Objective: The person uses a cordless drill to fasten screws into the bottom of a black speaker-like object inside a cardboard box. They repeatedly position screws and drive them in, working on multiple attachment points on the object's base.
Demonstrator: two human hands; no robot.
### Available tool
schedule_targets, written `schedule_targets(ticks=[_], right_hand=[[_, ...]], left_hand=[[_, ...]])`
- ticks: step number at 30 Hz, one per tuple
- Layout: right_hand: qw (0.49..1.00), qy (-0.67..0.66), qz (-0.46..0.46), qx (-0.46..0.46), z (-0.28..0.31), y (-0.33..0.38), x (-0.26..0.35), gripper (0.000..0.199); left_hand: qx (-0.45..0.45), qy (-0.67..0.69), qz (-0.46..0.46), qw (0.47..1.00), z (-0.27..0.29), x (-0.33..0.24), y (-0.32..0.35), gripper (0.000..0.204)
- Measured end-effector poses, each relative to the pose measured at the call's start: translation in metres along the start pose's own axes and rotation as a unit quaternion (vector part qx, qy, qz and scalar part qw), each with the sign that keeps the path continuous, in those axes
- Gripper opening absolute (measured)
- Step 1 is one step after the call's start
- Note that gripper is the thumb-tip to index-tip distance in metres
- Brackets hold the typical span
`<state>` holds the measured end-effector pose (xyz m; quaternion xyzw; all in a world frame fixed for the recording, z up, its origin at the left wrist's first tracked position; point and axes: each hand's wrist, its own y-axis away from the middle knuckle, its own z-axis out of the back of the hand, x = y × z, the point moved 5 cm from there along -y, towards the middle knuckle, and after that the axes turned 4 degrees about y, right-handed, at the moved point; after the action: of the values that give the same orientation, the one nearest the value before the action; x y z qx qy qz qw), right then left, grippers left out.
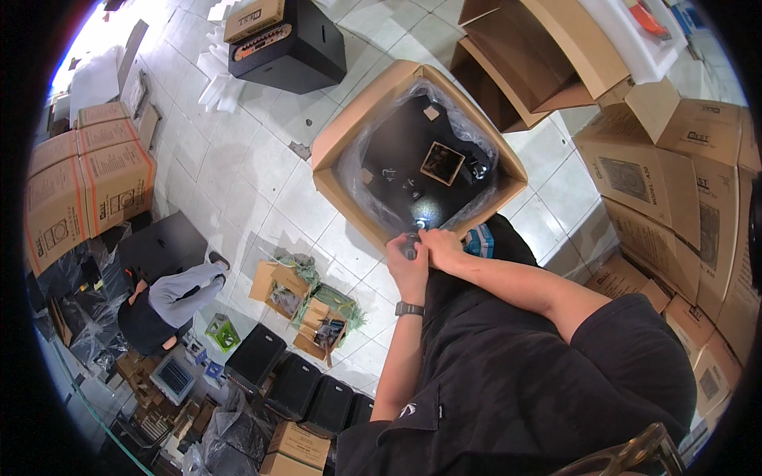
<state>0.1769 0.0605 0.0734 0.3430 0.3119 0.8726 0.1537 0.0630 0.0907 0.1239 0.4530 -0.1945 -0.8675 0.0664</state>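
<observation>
An open cardboard box (333, 139) stands on the tiled floor in front of me, lined with clear plastic, with a black cabinet (397, 151) inside. On the cabinet lie a small brown square insert (442, 163) and several small dark parts. My left hand (406, 266) and my right hand (441, 247) meet at the box's near edge. Together they grip a small dark cylindrical object (412, 242) with a bright spot just above it. A dark watch sits on my left wrist.
Another person (171, 301) crouches at the lower left among black cabinets (295, 381) and small open boxes (317, 317). Stacked cartons stand at left (87, 186) and right (675, 182). A black cabinet (290, 47) sits at the top, open cartons (540, 55) behind.
</observation>
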Motion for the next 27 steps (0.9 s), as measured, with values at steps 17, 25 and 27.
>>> schedule_targets(ticks=[17,25,27], right_hand=[[1.0,0.005,-0.004,-0.009,-0.01,-0.007,-0.006,0.038],[0.997,0.067,0.035,-0.004,-0.004,-0.016,-0.002,0.035],[0.992,0.105,0.066,0.02,0.002,-0.022,0.0,0.034]], left_hand=[[0.01,-0.03,-0.04,0.999,-0.002,-0.001,-0.008,0.04],[0.041,-0.001,-0.029,0.999,-0.003,0.009,-0.012,0.039],[0.032,0.003,-0.001,0.999,-0.006,0.018,-0.007,0.037]])
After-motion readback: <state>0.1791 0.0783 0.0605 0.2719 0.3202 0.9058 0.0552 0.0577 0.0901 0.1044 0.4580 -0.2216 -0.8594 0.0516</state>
